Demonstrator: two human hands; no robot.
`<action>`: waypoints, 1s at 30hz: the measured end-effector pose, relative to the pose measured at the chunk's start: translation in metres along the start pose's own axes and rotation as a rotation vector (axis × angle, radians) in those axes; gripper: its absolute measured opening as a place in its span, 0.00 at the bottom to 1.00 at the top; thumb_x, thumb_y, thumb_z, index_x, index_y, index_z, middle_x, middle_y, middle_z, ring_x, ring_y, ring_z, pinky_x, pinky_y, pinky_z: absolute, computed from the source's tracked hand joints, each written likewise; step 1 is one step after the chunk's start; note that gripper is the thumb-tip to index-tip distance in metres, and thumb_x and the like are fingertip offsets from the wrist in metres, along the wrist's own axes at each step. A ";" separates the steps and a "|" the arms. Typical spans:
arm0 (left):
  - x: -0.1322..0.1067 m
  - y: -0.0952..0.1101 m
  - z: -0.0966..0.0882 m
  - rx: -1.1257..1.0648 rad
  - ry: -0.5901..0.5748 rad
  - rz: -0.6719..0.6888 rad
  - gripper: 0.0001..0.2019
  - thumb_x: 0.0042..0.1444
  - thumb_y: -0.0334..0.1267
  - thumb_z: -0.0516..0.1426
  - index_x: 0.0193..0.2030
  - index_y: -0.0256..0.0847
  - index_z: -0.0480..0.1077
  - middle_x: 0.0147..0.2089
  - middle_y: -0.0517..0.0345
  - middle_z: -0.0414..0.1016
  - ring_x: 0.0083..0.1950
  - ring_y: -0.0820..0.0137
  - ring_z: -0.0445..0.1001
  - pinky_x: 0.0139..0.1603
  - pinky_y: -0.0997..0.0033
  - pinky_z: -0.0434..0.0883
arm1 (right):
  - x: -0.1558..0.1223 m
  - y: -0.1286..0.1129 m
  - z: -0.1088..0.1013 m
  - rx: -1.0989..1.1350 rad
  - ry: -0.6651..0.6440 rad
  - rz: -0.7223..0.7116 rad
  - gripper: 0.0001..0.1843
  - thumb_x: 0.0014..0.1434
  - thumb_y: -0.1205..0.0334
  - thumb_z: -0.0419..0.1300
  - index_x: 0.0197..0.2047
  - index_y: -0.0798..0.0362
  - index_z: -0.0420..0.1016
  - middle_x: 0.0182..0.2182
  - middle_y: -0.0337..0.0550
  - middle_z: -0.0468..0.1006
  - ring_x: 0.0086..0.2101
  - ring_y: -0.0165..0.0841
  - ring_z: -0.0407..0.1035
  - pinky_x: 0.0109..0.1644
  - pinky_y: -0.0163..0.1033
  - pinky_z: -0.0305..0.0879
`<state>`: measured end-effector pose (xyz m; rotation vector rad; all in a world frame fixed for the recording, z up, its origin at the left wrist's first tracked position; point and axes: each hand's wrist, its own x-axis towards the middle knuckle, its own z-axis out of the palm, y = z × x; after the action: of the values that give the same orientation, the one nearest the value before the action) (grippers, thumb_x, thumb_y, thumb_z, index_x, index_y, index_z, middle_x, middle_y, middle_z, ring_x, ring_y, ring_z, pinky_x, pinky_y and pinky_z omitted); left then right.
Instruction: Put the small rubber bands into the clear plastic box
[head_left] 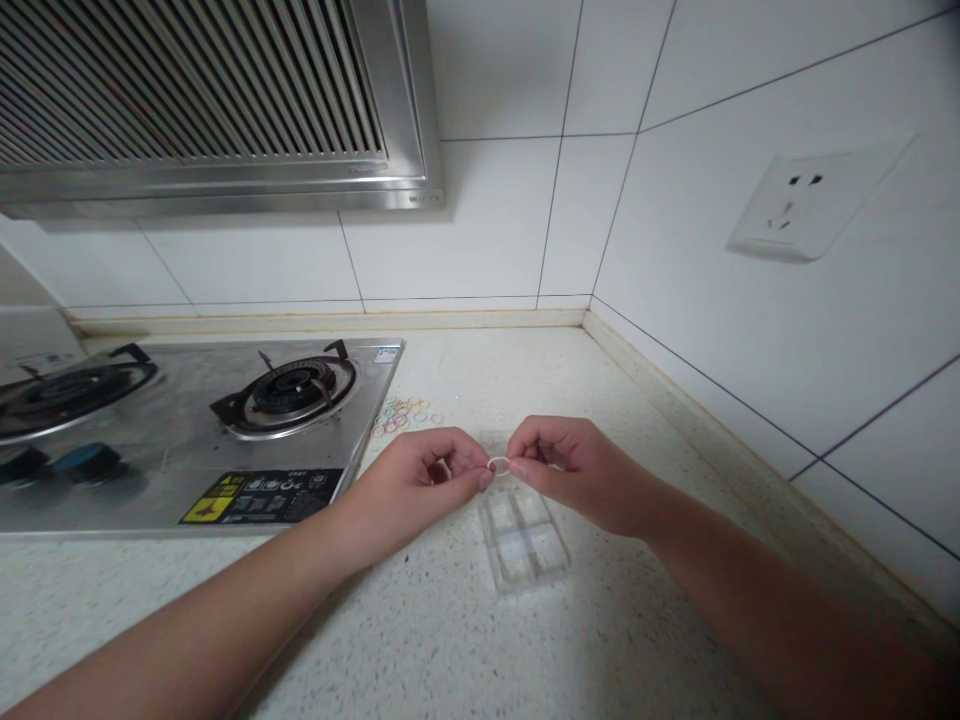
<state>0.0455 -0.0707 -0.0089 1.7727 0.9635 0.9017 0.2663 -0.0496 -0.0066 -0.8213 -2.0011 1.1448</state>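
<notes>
Over the clear box [523, 535] on tabletop [450, 640], L hand [420, 480] & R hand [570, 465] pinch one small white band [499, 465] btwn fingers; best keep grip light, pull evenly, w/ loose bands [401, 415] near.

Single head-worn view, looking forward and down from close range; the fingers [480, 470] sit near frame centre, with the countertop [615, 640] below them.

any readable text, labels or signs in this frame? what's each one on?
No text reads clearly.
Yellow-and-black warning label on the gas stove: pictograms and print, too small to read.
Small sticker at the stove's back corner: blurred.
Wall socket: no lettering visible.
</notes>
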 end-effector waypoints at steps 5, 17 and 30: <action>-0.002 0.001 -0.001 0.014 0.019 0.023 0.09 0.60 0.42 0.60 0.36 0.37 0.74 0.31 0.59 0.73 0.32 0.74 0.67 0.33 0.73 0.63 | -0.001 -0.002 0.000 -0.012 -0.008 -0.012 0.10 0.62 0.57 0.61 0.34 0.55 0.74 0.24 0.35 0.67 0.26 0.26 0.59 0.28 0.33 0.56; -0.002 0.002 -0.002 0.079 0.048 0.050 0.09 0.59 0.42 0.61 0.34 0.38 0.75 0.29 0.59 0.73 0.31 0.74 0.67 0.31 0.73 0.63 | -0.002 -0.005 0.002 -0.007 -0.015 -0.005 0.06 0.58 0.61 0.63 0.35 0.55 0.75 0.25 0.37 0.70 0.27 0.26 0.62 0.29 0.33 0.59; -0.005 0.010 -0.008 0.308 0.059 0.354 0.02 0.57 0.32 0.62 0.33 0.39 0.76 0.28 0.60 0.72 0.29 0.76 0.69 0.31 0.76 0.66 | -0.002 -0.008 0.006 -0.054 -0.007 -0.021 0.04 0.57 0.63 0.64 0.35 0.55 0.76 0.25 0.37 0.70 0.28 0.27 0.63 0.31 0.34 0.60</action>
<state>0.0387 -0.0749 0.0021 2.2378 0.8753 1.0738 0.2609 -0.0568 -0.0023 -0.8222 -2.0500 1.0871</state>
